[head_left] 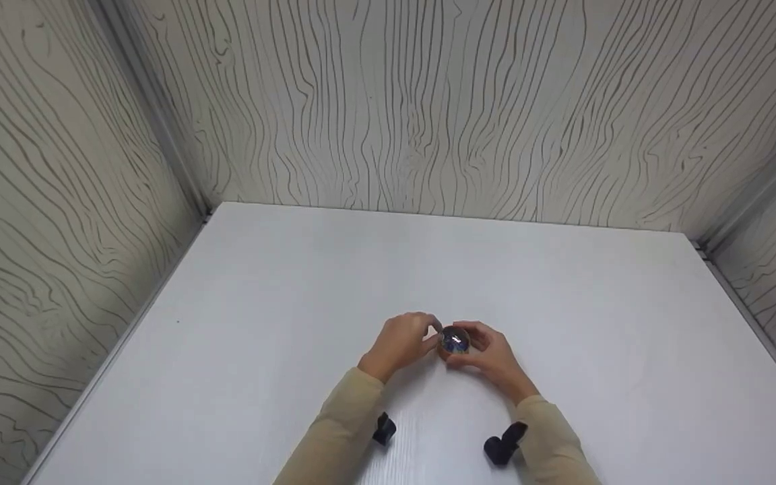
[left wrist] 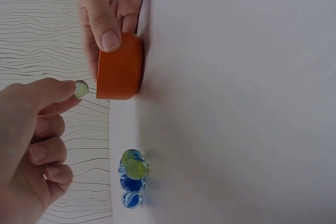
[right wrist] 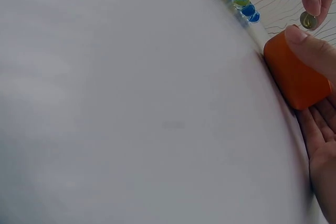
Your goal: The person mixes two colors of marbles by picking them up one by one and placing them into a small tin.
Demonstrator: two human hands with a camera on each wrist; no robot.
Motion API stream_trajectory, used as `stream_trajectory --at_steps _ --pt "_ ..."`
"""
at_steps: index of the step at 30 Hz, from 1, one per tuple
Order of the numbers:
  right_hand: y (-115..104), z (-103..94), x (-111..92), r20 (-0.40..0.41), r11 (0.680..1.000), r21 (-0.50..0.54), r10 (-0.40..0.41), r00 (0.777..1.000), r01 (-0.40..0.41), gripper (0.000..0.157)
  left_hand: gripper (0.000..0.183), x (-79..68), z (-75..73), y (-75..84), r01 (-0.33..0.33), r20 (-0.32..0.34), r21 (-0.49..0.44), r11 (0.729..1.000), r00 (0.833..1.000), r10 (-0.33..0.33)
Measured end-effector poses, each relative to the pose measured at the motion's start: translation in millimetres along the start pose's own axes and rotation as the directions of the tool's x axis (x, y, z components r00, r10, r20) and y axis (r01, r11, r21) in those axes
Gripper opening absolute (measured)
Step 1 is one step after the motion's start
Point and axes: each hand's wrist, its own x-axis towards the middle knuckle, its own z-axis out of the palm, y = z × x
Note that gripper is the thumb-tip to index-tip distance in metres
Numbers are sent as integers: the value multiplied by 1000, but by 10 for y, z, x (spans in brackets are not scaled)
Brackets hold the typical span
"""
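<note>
An orange cup (left wrist: 122,69) stands upright on the white table, its opening facing up. Curled around its side, my right hand (head_left: 492,353) holds the cup, thumb on the near wall. Just above the rim, my left hand (head_left: 400,342) pinches a clear glass marble with a yellow-green swirl (right wrist: 308,20) between thumb and forefinger. Shiny blue glints (head_left: 455,339) show inside the cup in the head view, too small to make out singly. Several blue and yellow-green glass marbles (left wrist: 134,169) lie clustered on the table in both wrist views; the head view does not show them.
The white tabletop (head_left: 280,289) spreads around both hands. Wood-grain patterned panels (head_left: 395,114) rise behind it and at both sides. A black wrist camera (head_left: 384,430) sits at the left sleeve and another black camera (head_left: 504,444) at the right one.
</note>
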Motion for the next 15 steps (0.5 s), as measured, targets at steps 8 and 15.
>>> stream_trajectory --at_steps 8,15 --pt "-49 -5 4 5 1000 8 3 1000 -3 64 16 8 3 27 -8 -3 9 1000 1000 8" --pt "-48 -6 11 11 1000 21 11 1000 -11 64 15 17 20 31 -10 -3 20 1000 1000 10"
